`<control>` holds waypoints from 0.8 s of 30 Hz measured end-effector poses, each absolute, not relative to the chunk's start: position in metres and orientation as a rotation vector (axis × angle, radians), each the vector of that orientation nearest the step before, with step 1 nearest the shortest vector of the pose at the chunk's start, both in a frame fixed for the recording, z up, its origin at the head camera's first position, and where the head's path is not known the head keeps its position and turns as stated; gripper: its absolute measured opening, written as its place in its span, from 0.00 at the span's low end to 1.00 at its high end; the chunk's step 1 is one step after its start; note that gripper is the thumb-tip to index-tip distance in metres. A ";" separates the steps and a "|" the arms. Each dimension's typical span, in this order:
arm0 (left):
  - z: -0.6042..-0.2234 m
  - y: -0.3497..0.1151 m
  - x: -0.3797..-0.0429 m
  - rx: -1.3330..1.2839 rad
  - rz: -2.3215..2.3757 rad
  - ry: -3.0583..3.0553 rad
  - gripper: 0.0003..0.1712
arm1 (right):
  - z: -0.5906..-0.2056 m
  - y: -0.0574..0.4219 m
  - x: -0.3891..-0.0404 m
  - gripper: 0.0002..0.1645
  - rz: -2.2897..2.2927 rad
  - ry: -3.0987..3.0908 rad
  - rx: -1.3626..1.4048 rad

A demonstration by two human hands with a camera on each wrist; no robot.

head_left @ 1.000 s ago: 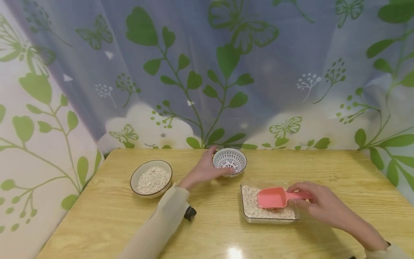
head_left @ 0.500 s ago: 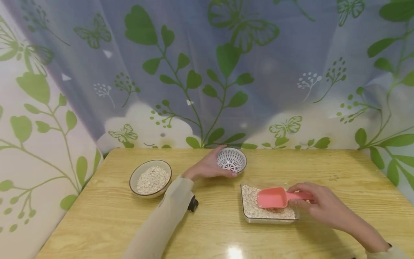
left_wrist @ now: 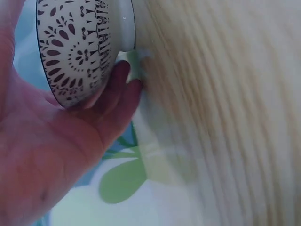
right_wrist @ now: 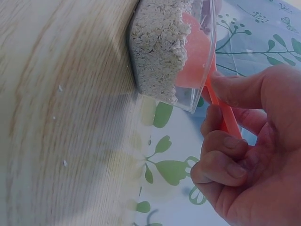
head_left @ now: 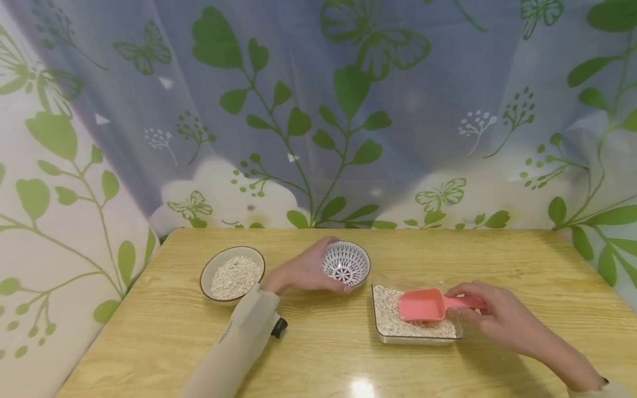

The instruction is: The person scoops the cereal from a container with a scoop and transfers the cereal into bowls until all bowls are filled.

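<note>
My left hand (head_left: pixel 311 269) grips a small patterned bowl (head_left: pixel 346 264) from its left side, with the thumb along its near edge. The bowl's dark leaf-like pattern (left_wrist: pixel 70 52) shows on its outer wall in the left wrist view, and nothing lies inside it. Whether its foot touches the table I cannot tell. My right hand (head_left: pixel 497 315) holds the handle of a pink scoop (head_left: pixel 423 305), thumb on top and fingers curled round it. The scoop's bowl rests in the oats (right_wrist: pixel 157 52), within a clear rectangular container (right_wrist: pixel 193 101).
A larger cream bowl (head_left: pixel 209 264) with a dark rim stands at the left, partly filled with oats. A few stray flakes (right_wrist: pixel 65 163) lie on the wooden table (head_left: pixel 318 354). A leaf-printed curtain (head_left: pixel 418 138) hangs behind the table's far edge.
My left hand has brought the small bowl nearer and slightly left, after its grip shifted round the rim. The right hand and the scoop have stayed almost still.
</note>
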State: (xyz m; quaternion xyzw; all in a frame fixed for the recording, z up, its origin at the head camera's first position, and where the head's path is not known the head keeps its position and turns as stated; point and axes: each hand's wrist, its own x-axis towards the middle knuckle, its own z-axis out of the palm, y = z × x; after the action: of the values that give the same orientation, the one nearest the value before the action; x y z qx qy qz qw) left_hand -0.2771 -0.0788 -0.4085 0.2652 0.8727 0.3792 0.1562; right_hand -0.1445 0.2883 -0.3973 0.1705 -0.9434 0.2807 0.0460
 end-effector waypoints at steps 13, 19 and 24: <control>-0.401 -0.093 -0.256 0.706 0.888 2.648 0.74 | -0.401 0.291 -0.146 0.12 0.855 -2.873 0.521; -0.403 -0.091 -0.254 0.678 0.844 2.628 0.79 | -0.402 0.290 -0.147 0.12 0.850 -2.896 0.498; -0.407 -0.089 -0.259 0.731 0.844 2.618 0.80 | -0.403 0.289 -0.147 0.12 0.843 -2.901 0.490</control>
State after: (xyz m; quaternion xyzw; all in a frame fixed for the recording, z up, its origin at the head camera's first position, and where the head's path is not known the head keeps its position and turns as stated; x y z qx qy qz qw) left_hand -0.2587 -0.0889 -0.4074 0.2539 0.9099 0.2933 0.1470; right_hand -0.1474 0.2889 -0.4030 0.1601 -0.9471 0.2751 0.0404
